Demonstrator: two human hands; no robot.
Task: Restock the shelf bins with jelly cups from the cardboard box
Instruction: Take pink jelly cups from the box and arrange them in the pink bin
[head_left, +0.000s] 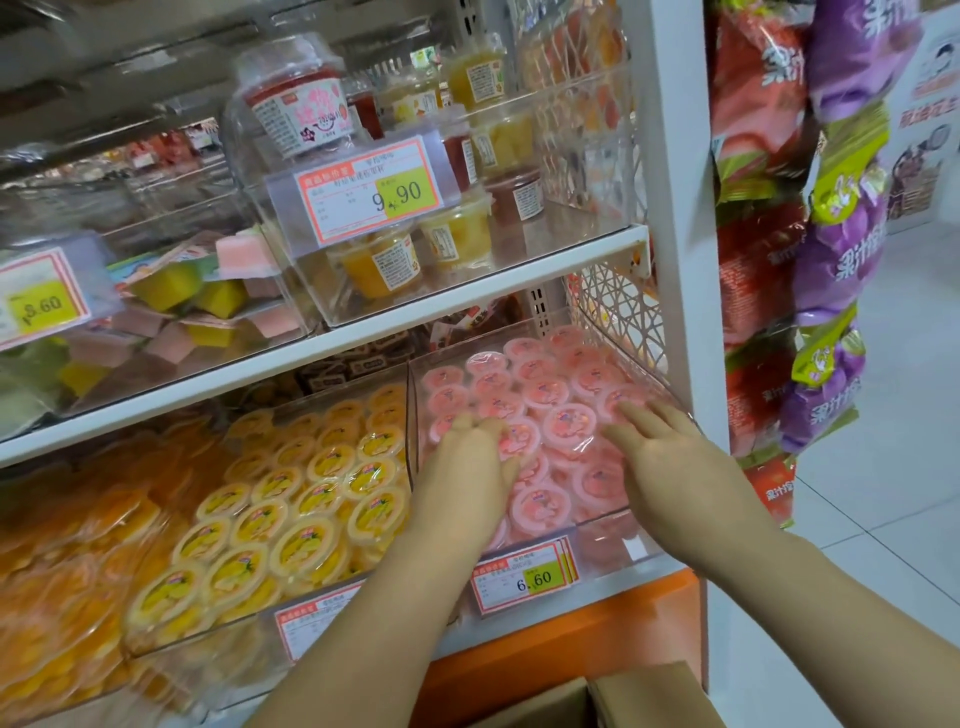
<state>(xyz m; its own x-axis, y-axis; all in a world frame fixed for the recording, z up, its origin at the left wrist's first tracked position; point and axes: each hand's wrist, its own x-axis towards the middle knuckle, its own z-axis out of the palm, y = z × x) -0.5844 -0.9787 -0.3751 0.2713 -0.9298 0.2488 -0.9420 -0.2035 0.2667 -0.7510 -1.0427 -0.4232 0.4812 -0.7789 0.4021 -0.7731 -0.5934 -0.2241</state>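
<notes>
Head view: left hand and right hand lie flat, fingers relaxed, resting on pink jelly cups in the clear bin. Yellow jelly cups at 9 o'clock. Cardboard box at 6. Upper shelf overhangs at 12.

Both hands rest on cups in the right bin.

Cardboard box cut off by btm edge. Left hand hides some pink jelly cups under it. Price tag sm print unreadable. Orange packs at left blurred.
</notes>
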